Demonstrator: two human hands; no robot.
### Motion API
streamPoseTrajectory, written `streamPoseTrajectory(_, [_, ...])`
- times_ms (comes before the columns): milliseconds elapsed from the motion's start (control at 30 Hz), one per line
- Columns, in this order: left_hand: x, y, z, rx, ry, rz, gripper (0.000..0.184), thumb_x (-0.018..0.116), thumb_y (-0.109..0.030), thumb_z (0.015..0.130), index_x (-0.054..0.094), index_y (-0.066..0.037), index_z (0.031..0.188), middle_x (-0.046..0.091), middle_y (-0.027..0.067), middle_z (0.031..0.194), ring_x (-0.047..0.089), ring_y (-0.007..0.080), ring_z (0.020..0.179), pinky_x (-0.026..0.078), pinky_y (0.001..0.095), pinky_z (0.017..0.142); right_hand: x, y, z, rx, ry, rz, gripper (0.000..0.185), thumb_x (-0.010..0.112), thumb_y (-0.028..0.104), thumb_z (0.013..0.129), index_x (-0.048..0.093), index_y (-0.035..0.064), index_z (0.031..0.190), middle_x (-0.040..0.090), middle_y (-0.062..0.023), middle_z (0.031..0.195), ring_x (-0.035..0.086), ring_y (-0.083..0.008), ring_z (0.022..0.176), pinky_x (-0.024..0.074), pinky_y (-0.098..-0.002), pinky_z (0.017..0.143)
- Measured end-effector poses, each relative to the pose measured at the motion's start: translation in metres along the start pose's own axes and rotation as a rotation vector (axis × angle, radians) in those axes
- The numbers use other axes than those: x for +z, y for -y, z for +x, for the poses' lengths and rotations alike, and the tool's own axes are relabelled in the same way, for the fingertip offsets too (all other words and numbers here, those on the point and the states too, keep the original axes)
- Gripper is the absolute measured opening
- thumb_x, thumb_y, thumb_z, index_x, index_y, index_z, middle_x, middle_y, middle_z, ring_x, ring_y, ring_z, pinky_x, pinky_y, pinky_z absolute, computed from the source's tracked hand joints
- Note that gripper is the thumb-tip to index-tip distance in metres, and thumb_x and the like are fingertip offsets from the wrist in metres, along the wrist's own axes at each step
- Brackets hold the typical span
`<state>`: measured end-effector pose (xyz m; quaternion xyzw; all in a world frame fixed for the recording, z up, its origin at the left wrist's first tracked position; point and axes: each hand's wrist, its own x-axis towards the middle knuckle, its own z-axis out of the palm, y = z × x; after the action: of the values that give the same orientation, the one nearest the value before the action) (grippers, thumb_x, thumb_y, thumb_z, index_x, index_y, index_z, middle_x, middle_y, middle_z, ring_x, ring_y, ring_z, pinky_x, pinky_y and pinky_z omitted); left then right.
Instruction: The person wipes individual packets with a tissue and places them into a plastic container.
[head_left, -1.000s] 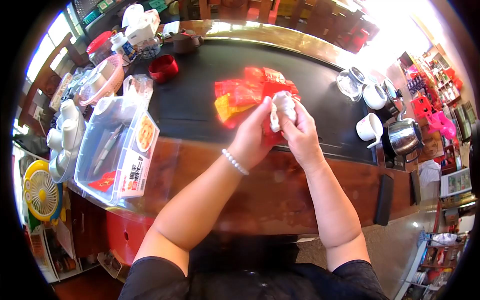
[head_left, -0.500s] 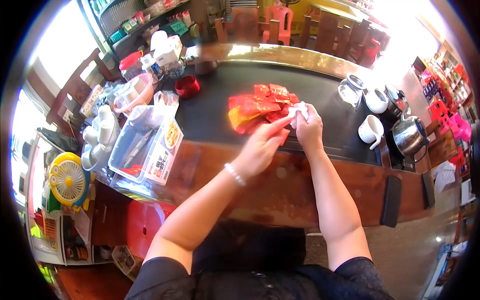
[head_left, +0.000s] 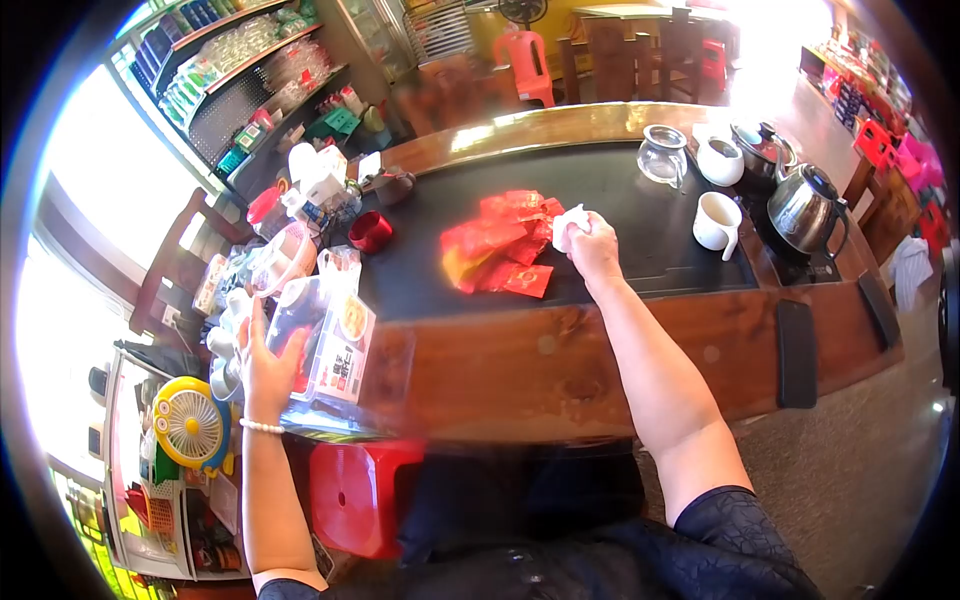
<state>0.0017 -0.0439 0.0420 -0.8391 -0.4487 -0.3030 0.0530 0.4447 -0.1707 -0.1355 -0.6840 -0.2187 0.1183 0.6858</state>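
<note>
My right hand (head_left: 597, 250) is closed on a crumpled white cloth or tissue (head_left: 570, 228), held just right of the pile of red packets (head_left: 505, 240) on the black table surface (head_left: 400, 285). Some yellow shows at the pile's left side. My left hand (head_left: 268, 372), with a white bead bracelet, is at the clear plastic box (head_left: 340, 350) on the left, its thumb and fingers spread over the near left side. Whether its fingers touch the box is unclear.
A red bowl (head_left: 371, 232), cups and a pink basket (head_left: 285, 258) stand at the left. To the right are a glass pitcher (head_left: 662, 157), a white mug (head_left: 717, 222), a steel kettle (head_left: 805, 210) and a dark phone-like slab (head_left: 796, 355). A red stool (head_left: 352, 498) is below.
My left hand has left the area by the red packets and moved left to the plastic box. My right hand still holds the white cloth or tissue. The view has turned left.
</note>
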Motion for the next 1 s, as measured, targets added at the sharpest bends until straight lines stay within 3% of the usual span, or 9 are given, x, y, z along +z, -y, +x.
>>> streamPoseTrajectory(133, [0.01,-0.074,0.009,0.286,-0.043,-0.296,0.057,0.074,-0.014,0.078,0.054,-0.001,0.13,0.055,0.0188,0.131,0.047,0.0337,0.126,0.035,0.042,0.109,0.002,-0.001,0.0,-0.011,-0.003,0.019,0.015,0.057,0.012,0.09,0.065,0.0048,0.1,0.067,-0.0041,0.088,0.062,-0.0111,0.072,0.05,-0.026,0.057])
streamPoseTrajectory(300, [0.111,-0.145,0.029,0.493,0.137,-0.363,0.054,0.072,-0.019,0.078,0.055,-0.002,0.127,0.057,0.0151,0.125,0.051,0.0306,0.122,0.037,0.0392,0.106,0.002,0.006,-0.005,0.038,0.027,0.044,0.017,0.057,0.014,0.085,0.066,0.0042,0.097,0.068,-0.0076,0.087,0.064,-0.0153,0.077,0.0507,-0.029,0.065])
streamPoseTrajectory(367, [0.157,-0.169,0.035,0.469,0.182,-0.318,0.057,0.07,-0.023,0.08,0.052,-0.006,0.132,0.055,0.016,0.129,0.05,0.0331,0.123,0.036,0.041,0.107,-0.004,0.027,-0.014,0.086,0.048,0.042,0.023,0.056,0.018,0.081,0.067,0.0037,0.096,0.071,-0.0139,0.09,0.068,-0.0241,0.086,0.052,-0.0343,0.08])
streamPoseTrajectory(533, [0.224,-0.191,0.045,0.394,0.236,-0.252,0.051,0.068,-0.026,0.084,0.055,-0.014,0.132,0.058,0.0134,0.122,0.052,0.032,0.118,0.038,0.0416,0.103,-0.006,0.041,-0.022,0.03,0.037,0.15,0.018,0.058,0.01,0.08,0.067,0.0034,0.094,0.07,-0.0086,0.082,0.067,-0.0145,0.073,0.0529,-0.029,0.07])
streamPoseTrajectory(633, [0.222,-0.19,0.045,0.298,0.276,-0.288,0.042,0.067,-0.027,0.085,0.061,-0.019,0.126,0.059,0.0118,0.117,0.053,0.0326,0.113,0.04,0.0463,0.099,0.001,0.025,-0.012,-0.063,0.011,0.176,0.016,0.059,0.008,0.084,0.067,0.0017,0.096,0.07,-0.0096,0.087,0.066,-0.0137,0.078,0.0527,-0.0285,0.07])
streamPoseTrajectory(700, [0.212,-0.194,0.039,0.317,0.101,-0.353,0.03,0.066,-0.025,0.088,0.067,-0.02,0.117,0.059,0.0081,0.1,0.056,0.0275,0.098,0.044,0.0392,0.088,-0.001,0.023,-0.01,0.003,0.054,0.321,0.018,0.059,0.008,0.085,0.066,0.002,0.1,0.069,-0.0081,0.09,0.065,-0.0137,0.081,0.0528,-0.0293,0.071])
streamPoseTrajectory(800, [0.228,-0.193,0.042,0.091,0.153,-1.057,0.028,0.056,-0.025,0.099,0.065,-0.008,0.12,0.062,0.0076,0.102,0.058,0.0174,0.09,0.045,0.028,0.08,-0.006,0.037,-0.015,0.087,0.188,0.57,0.021,0.06,0.008,0.085,0.065,0.0021,0.104,0.067,-0.006,0.093,0.064,-0.0141,0.084,0.0529,-0.0306,0.071])
streamPoseTrajectory(833, [0.188,-0.213,0.038,-0.292,0.485,-1.359,0.037,0.049,-0.033,0.102,0.06,-0.006,0.124,0.063,0.0072,0.107,0.059,0.0172,0.093,0.048,0.03,0.08,-0.009,0.042,-0.016,0.112,0.244,0.655,0.022,0.06,0.009,0.086,0.064,0.0021,0.106,0.066,-0.0052,0.094,0.064,-0.0144,0.084,0.0529,-0.0311,0.07])
streamPoseTrajectory(1000, [0.198,-0.228,0.022,-0.475,0.909,-2.052,0.049,0.034,-0.048,0.103,0.051,-0.011,0.129,0.062,0.0076,0.124,0.062,0.0245,0.108,0.054,0.0453,0.079,-0.001,0.073,-0.04,0.08,0.606,0.641,0.051,0.07,0.011,0.082,0.048,0.0052,0.129,0.062,-0.0064,0.11,0.061,-0.0152,0.102,0.05,-0.0306,0.087])
